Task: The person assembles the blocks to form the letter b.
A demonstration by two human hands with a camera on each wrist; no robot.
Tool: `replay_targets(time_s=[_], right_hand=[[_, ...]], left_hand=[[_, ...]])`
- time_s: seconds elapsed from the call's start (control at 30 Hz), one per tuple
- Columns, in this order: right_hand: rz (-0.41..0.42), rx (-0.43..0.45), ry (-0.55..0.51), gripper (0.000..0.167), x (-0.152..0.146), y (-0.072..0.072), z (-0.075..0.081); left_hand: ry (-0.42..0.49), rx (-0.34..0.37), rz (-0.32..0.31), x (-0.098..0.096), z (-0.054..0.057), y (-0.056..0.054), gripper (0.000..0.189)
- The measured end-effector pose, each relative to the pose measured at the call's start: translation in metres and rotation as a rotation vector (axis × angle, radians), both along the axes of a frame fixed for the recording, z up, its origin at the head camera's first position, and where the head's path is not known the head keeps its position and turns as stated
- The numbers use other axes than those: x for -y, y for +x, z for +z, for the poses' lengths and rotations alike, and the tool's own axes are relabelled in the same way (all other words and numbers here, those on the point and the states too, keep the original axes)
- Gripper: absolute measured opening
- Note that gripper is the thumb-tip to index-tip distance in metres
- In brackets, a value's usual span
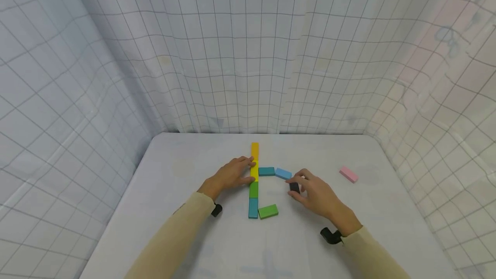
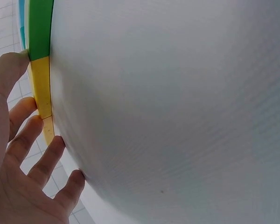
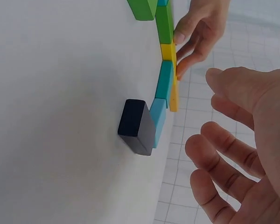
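A row of blocks runs away from me: teal (image 1: 253, 208), green (image 1: 253, 190), yellow (image 1: 254, 171) and orange-yellow (image 1: 255, 151). My left hand (image 1: 231, 173) touches the row's left side around the yellow block, thumb and fingers spread. From the row's right side extend a second teal block (image 1: 266, 171) and a light blue block (image 1: 283, 173). A black block (image 3: 136, 126) stands by the light blue one's end. Around it hovers my right hand (image 1: 315, 193), its loosely bent fingers apart from the block in the right wrist view.
A second green block (image 1: 268, 211) lies slightly angled beside the row's near end. Off to the right is a pink block (image 1: 348, 174). Grid-patterned white curtains (image 1: 240, 55) enclose the white table (image 1: 166, 162) at the back and sides.
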State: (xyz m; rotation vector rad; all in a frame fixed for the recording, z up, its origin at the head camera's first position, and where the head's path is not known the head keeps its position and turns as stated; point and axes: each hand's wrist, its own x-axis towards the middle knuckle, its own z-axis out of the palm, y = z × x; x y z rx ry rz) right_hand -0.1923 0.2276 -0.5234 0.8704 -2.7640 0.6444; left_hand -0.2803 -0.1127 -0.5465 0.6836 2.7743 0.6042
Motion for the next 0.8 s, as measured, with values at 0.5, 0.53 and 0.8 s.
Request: replay_targets(time_s=[0.5,0.53,0.8], right_hand=[[-0.034,-0.081,-0.099,0.035,-0.034,-0.014,-0.020],[-0.067,-0.068,-0.059,0.035,-0.030,-0.009,-0.009],[-0.137,-0.066,-0.059,0.036,-0.042,-0.013,-0.011]], left_hand=[[0.001,0.003,0.007,-0.002,0.005,0.004,0.063],[-0.001,0.006,0.010,-0.002,0.005,0.005,0.063],[-0.016,0.002,0.026,-0.001,0.002,0.002,0.063]])
